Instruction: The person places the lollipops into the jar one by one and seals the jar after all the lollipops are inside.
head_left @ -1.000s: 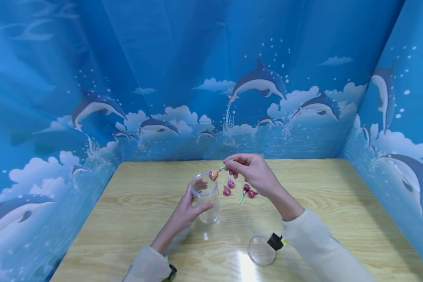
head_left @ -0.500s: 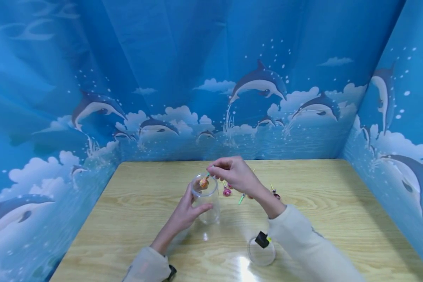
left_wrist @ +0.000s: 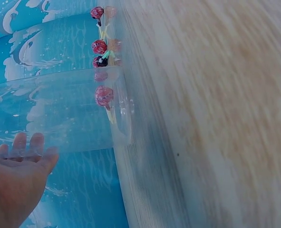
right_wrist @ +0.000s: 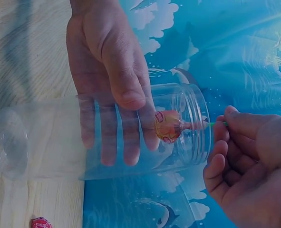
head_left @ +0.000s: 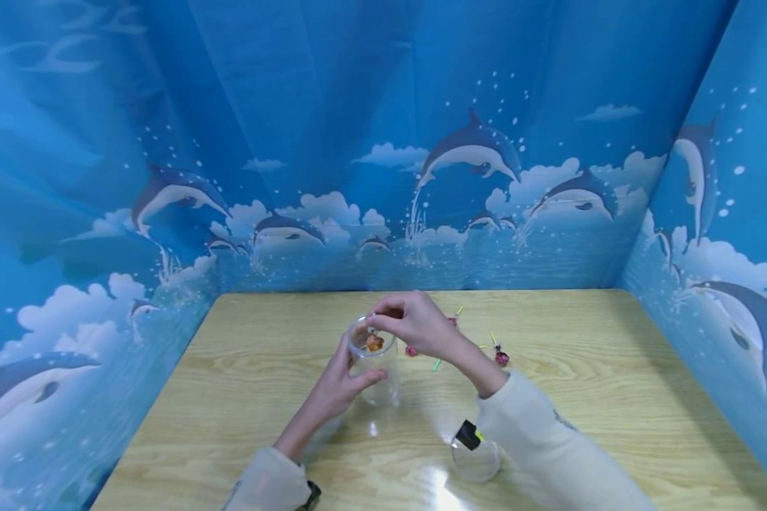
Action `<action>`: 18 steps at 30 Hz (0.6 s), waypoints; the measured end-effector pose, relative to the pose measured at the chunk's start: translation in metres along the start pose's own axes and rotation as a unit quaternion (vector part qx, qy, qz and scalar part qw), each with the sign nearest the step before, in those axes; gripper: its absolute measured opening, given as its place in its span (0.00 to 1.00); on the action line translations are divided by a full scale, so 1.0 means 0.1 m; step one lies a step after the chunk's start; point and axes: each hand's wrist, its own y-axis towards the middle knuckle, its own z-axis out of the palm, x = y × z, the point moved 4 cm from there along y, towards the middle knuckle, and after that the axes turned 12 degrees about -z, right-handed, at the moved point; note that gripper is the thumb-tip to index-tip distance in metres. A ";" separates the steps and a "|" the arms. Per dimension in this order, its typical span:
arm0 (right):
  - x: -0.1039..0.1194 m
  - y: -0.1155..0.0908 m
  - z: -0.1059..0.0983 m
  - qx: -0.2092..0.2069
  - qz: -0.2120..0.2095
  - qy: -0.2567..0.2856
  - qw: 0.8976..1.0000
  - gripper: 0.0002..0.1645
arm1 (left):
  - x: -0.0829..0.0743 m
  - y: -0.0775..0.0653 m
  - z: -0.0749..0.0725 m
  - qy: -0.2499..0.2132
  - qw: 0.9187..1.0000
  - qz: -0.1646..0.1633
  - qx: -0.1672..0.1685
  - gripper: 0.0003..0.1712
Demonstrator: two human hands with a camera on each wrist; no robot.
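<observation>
A clear plastic jar (head_left: 381, 389) stands upright on the table, without a lid. My left hand (head_left: 334, 385) grips its side, with the thumb in front and the fingers behind the wall, as the right wrist view also shows. Over the mouth, my right hand (head_left: 414, 323) pinches the green stick of a lollipop (right_wrist: 167, 126) between thumb and forefinger. The orange-wrapped head of that lollipop hangs inside the jar, just below the threaded rim. Lower down, the jar (right_wrist: 54, 137) holds nothing that shows.
Several red-wrapped lollipops, one of them (head_left: 501, 358) farthest right, lie on the wooden table (head_left: 230, 397) behind and right of the jar; my right hand partly covers them. A round clear lid (head_left: 476, 463) lies near the front. A blue dolphin curtain (head_left: 358, 142) encloses the table.
My right hand has moved left and down, bringing the lollipop from beside the jar's rim to inside its mouth. The left hand and jar have stayed in place.
</observation>
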 end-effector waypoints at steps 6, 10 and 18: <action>-0.02 0.01 0.02 0.005 -0.004 -0.002 1.000 0.08 | 0.01 0.00 0.00 0.002 1.000 0.004 -0.001 0.51; -0.02 0.00 -0.01 0.002 0.006 0.001 1.000 0.10 | 0.01 0.01 -0.01 0.012 1.000 0.002 -0.004 0.50; -0.17 -0.31 -0.45 -0.050 0.065 -0.024 0.996 0.13 | 0.01 0.02 0.00 0.006 1.000 0.004 -0.005 0.49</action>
